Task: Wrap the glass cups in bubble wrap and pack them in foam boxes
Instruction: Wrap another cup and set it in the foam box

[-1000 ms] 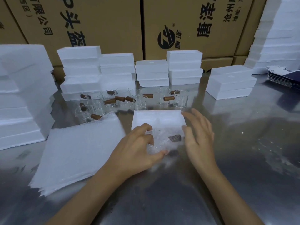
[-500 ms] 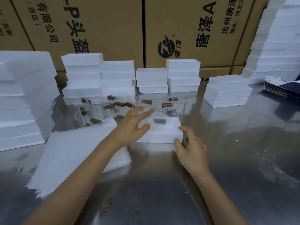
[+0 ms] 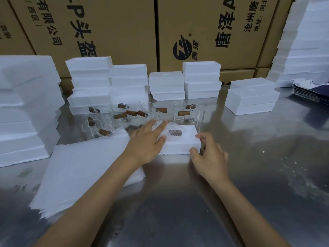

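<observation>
The wrapped cup (image 3: pixel 173 133) sits in the open foam box (image 3: pixel 179 146), its brown handle showing through the bubble wrap near the box's middle. Your left hand (image 3: pixel 147 141) lies over the box's left half with fingers straight and spread, pressing the wrap down flat. Your right hand (image 3: pixel 208 157) is at the box's near right corner, fingers curled against the foam wall to steady it.

Press evenly with flat fingers, not fingertips, so the bundle seats in the cavity without stressing the glass. Keep the handle lying flat along the box's length. I judge that a handle standing proud of the rim will stop a lid closing. Tuck any loose wrap inside the walls. Hold the corner lightly, since foam chips easily.

Behind the box, the bare glass cups (image 3: pixel 196 114) stand close to its far edge, so avoid nudging the box back into them. Left of the box, touching your left forearm, lies the stack of bubble wrap sheets (image 3: pixel 83 172). Further behind the box stand piles of foam boxes (image 3: pixel 166 85) on the steel table (image 3: pixel 267 166).
</observation>
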